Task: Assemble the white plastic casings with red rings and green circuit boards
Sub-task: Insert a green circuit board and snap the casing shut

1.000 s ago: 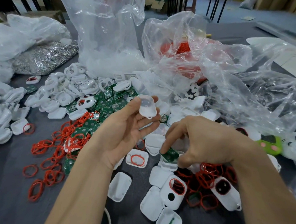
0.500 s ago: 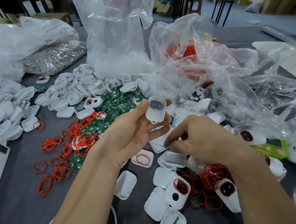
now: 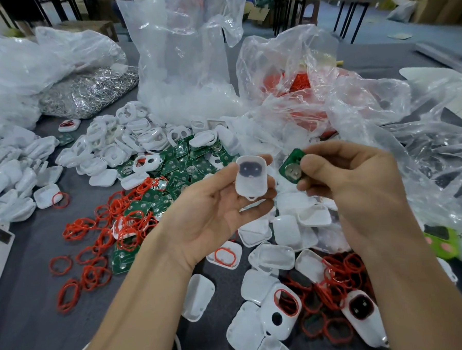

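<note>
My left hand [image 3: 218,213] holds a white plastic casing [image 3: 251,177] upright between thumb and fingers, with a dark patch showing near its top. Just to its right, my right hand [image 3: 350,179] pinches a small green circuit board [image 3: 291,168] with a round metal contact, a short gap from the casing. Loose red rings [image 3: 94,243] lie scattered on the grey table [image 3: 32,332] at the left. A heap of green circuit boards [image 3: 178,164] sits behind my left hand, and white casings [image 3: 271,255] lie below both hands.
Clear plastic bags [image 3: 183,57] stand at the back; one holds red rings [image 3: 297,91]. A bag of silvery metal parts [image 3: 86,91] lies back left. More white casings [image 3: 15,170] pile at the left. Casings fitted with red rings [image 3: 282,308] lie near the front. Green toy shapes [image 3: 439,241] sit at the right.
My right hand has lifted from the pile with a green circuit board and brought it up beside the casing. My left hand has turned the casing upright.
</note>
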Action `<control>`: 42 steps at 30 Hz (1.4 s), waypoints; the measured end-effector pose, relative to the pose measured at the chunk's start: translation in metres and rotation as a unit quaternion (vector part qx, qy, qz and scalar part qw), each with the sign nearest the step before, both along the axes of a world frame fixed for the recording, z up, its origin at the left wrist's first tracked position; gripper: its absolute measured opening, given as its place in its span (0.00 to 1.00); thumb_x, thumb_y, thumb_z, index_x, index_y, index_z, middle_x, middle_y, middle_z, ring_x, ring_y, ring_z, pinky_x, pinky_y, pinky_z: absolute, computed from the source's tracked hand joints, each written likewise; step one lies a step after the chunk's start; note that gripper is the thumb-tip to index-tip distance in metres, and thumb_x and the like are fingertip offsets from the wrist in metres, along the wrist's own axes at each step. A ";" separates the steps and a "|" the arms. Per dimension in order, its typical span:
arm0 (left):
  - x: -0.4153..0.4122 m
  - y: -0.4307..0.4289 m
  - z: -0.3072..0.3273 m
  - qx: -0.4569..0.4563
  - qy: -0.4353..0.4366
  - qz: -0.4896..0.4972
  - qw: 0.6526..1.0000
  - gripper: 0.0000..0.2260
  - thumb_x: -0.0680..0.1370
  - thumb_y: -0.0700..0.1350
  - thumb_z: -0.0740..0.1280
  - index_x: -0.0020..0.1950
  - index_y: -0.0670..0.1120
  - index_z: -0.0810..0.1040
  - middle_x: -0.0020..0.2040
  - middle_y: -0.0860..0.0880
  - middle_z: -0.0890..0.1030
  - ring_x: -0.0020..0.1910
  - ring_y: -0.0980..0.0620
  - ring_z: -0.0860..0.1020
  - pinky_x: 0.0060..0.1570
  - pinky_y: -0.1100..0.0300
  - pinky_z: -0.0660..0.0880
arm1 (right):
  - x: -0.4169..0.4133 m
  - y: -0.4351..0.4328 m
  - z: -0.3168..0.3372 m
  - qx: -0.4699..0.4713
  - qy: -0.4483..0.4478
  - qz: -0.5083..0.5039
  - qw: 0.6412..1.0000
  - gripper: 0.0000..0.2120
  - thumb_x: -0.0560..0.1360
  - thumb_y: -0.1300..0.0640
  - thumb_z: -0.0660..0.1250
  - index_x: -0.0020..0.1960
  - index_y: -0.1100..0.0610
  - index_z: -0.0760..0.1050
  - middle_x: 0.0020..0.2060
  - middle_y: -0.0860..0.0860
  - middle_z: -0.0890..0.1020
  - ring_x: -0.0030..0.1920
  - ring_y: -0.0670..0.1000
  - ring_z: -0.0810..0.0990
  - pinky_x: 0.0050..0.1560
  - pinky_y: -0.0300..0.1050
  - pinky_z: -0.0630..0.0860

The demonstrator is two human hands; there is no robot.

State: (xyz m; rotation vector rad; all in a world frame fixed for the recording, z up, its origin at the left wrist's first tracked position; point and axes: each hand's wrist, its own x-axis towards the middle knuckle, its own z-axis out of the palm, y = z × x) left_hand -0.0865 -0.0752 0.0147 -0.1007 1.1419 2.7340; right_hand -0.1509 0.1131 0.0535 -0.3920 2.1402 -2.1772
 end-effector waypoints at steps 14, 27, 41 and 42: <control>-0.002 0.001 -0.003 -0.036 -0.015 -0.006 0.999 0.16 0.78 0.47 0.64 0.61 0.46 0.86 0.57 0.46 0.86 0.54 0.49 0.83 0.56 0.55 0.79 | 0.010 -0.015 0.001 0.037 0.098 0.040 0.994 0.09 0.70 0.65 0.79 0.40 0.51 0.87 0.37 0.51 0.86 0.37 0.50 0.82 0.42 0.41 0.81; -0.003 0.004 -0.003 -0.044 -0.026 0.008 0.999 0.14 0.77 0.47 0.65 0.53 0.45 0.88 0.52 0.45 0.86 0.50 0.48 0.85 0.55 0.54 0.82 | 0.008 -0.017 -0.006 0.067 0.119 0.058 0.989 0.12 0.72 0.65 0.77 0.42 0.47 0.87 0.36 0.47 0.88 0.39 0.50 0.87 0.46 0.45 0.85; -0.003 0.005 -0.004 -0.042 -0.039 0.006 0.998 0.12 0.76 0.46 0.66 0.52 0.44 0.88 0.51 0.44 0.86 0.49 0.47 0.86 0.50 0.55 0.83 | 0.006 -0.018 -0.010 0.097 0.103 0.063 0.988 0.13 0.73 0.64 0.78 0.40 0.45 0.86 0.36 0.45 0.87 0.38 0.48 0.87 0.43 0.41 0.84; -0.003 0.006 -0.004 -0.043 -0.038 0.003 0.998 0.12 0.76 0.46 0.66 0.52 0.44 0.88 0.51 0.44 0.86 0.49 0.48 0.86 0.50 0.55 0.83 | 0.006 -0.018 -0.010 0.102 0.101 0.061 0.988 0.13 0.72 0.64 0.78 0.41 0.45 0.86 0.36 0.46 0.87 0.38 0.49 0.87 0.43 0.43 0.85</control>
